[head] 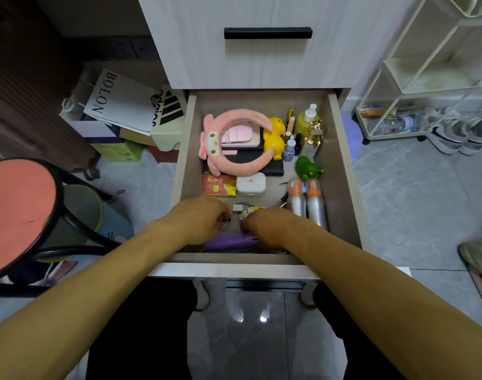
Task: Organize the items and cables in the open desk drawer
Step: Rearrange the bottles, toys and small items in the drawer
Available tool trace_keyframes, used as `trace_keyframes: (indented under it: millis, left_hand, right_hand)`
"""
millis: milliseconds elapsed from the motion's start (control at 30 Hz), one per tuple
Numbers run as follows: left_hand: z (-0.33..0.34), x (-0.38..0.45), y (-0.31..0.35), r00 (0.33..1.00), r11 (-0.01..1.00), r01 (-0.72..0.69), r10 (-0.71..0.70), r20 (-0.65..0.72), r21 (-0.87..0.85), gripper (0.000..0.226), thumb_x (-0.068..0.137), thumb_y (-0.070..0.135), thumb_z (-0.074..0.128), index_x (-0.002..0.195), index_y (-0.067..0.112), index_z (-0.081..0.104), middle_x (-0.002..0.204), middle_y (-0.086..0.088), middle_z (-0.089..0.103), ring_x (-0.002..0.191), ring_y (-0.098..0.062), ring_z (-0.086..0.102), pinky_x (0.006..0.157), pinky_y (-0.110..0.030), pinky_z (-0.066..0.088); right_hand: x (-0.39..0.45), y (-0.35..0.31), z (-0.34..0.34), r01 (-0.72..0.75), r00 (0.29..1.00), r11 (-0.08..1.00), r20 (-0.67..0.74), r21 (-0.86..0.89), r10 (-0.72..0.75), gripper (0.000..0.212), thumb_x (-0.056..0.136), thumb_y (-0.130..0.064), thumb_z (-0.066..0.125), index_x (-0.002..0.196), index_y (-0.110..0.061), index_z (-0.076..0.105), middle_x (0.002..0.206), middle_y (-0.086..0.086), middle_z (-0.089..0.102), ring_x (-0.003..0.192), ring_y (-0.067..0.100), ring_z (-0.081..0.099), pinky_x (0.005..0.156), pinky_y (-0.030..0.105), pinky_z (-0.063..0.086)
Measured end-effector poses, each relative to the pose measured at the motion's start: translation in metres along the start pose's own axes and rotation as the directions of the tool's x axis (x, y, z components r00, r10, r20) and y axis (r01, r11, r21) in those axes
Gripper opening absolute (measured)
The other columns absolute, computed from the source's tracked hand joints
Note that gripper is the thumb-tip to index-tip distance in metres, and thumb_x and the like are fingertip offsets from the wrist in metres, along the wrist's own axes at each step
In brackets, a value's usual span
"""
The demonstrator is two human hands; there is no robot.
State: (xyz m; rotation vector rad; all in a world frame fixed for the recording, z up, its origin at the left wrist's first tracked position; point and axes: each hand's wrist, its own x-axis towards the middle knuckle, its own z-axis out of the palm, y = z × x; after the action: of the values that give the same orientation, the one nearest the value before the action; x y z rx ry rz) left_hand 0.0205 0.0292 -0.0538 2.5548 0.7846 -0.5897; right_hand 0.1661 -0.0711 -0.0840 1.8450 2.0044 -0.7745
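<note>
The open drawer (341, 165) holds a pink plush headband (242, 115), a yellow duck (274, 135), a green toy (307, 167), two silver spray cans (307, 205), a white case (251, 184), a red envelope (218, 185) and small bottles (305, 120). Both hands are at the drawer's front. My left hand (201, 218) has curled fingers pinching a thin dark cable loop (226, 222). My right hand (267, 226) grips a small cream charm (246, 213) beside a white plug (237, 207). A purple pouch (229, 241) lies under both hands, partly hidden.
A red-seated stool (17, 212) stands close on the left. Paper bags and boxes (116, 102) are stacked left of the cabinet. A white wire rack (415, 91) and shoes (459, 133) stand on the right. The closed upper drawer with its black handle (267, 32) overhangs the drawer's back.
</note>
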Motion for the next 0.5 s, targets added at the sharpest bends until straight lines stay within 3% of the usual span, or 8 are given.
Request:
trace_keyframes:
  millis: [67, 167, 267, 333, 400, 500]
  left_hand:
    - [0.001, -0.001, -0.001, 1.0, 1.0, -0.008, 0.008, -0.014, 0.017, 0.027, 0.094, 0.022, 0.055, 0.118, 0.03, 0.064, 0.115, 0.004, 0.066, 0.1, -0.017, 0.061, 0.085, -0.033, 0.053]
    - [-0.001, 0.002, -0.004, 0.998, 1.0, -0.018, 0.017, -0.065, -0.017, 0.021, 0.093, 0.021, 0.056, 0.108, 0.029, 0.067, 0.109, 0.006, 0.066, 0.093, -0.014, 0.059, 0.078, -0.028, 0.049]
    - [0.001, 0.007, -0.003, 0.996, 0.997, -0.004, -0.003, -0.091, -0.072, 0.019, 0.092, 0.018, 0.056, 0.103, 0.026, 0.07, 0.105, 0.005, 0.068, 0.092, -0.016, 0.061, 0.078, -0.031, 0.052]
    - [0.004, 0.012, -0.001, 0.998, 0.995, 0.008, -0.015, -0.062, -0.102, 0.02, 0.091, 0.017, 0.058, 0.104, 0.025, 0.07, 0.108, 0.003, 0.069, 0.096, -0.017, 0.062, 0.085, -0.035, 0.054]
    - [0.009, 0.018, 0.004, 1.0, 0.994, 0.011, -0.013, -0.017, -0.105, 0.022, 0.091, 0.015, 0.059, 0.107, 0.024, 0.07, 0.111, 0.003, 0.067, 0.1, -0.018, 0.062, 0.088, -0.033, 0.053]
    - [0.016, 0.026, 0.009, 0.999, 0.991, 0.025, -0.019, 0.047, -0.128, 0.023, 0.088, 0.015, 0.062, 0.108, 0.023, 0.068, 0.113, 0.0, 0.066, 0.099, -0.018, 0.061, 0.089, -0.034, 0.053]
  right_hand:
    - [-0.001, 0.002, 0.001, -0.028, 0.998, 0.999, -0.056, 0.015, 0.029, 0.042, 0.087, -0.023, 0.065, 0.127, -0.021, 0.055, 0.123, 0.007, 0.059, 0.11, 0.028, 0.058, 0.087, 0.036, 0.047]
    - [-0.016, 0.016, 0.0, -0.154, 0.963, 0.96, -0.184, 0.233, 0.199, 0.039, 0.081, -0.022, 0.069, 0.118, -0.017, 0.058, 0.112, 0.008, 0.058, 0.102, 0.027, 0.058, 0.082, 0.032, 0.046]
    - [-0.04, 0.03, 0.001, -0.298, 0.857, 0.813, -0.235, 0.5, 0.458, 0.035, 0.081, -0.021, 0.068, 0.112, -0.008, 0.058, 0.102, 0.013, 0.059, 0.086, 0.028, 0.058, 0.071, 0.032, 0.048]
    - [-0.054, 0.034, 0.002, -0.406, 0.761, 0.709, -0.216, 0.577, 0.612, 0.04, 0.082, -0.026, 0.067, 0.114, -0.004, 0.055, 0.103, 0.017, 0.058, 0.078, 0.031, 0.055, 0.064, 0.031, 0.045]
    - [-0.066, 0.033, 0.001, -0.514, 0.685, 0.667, -0.211, 0.54, 0.698, 0.044, 0.085, -0.032, 0.064, 0.117, -0.005, 0.053, 0.105, 0.018, 0.058, 0.077, 0.033, 0.052, 0.063, 0.031, 0.041]
    - [-0.072, 0.029, 0.001, -0.593, 0.7, 0.726, -0.222, 0.347, 0.678, 0.06, 0.092, -0.035, 0.056, 0.141, -0.007, 0.036, 0.117, 0.016, 0.057, 0.096, 0.036, 0.06, 0.069, 0.034, 0.042]
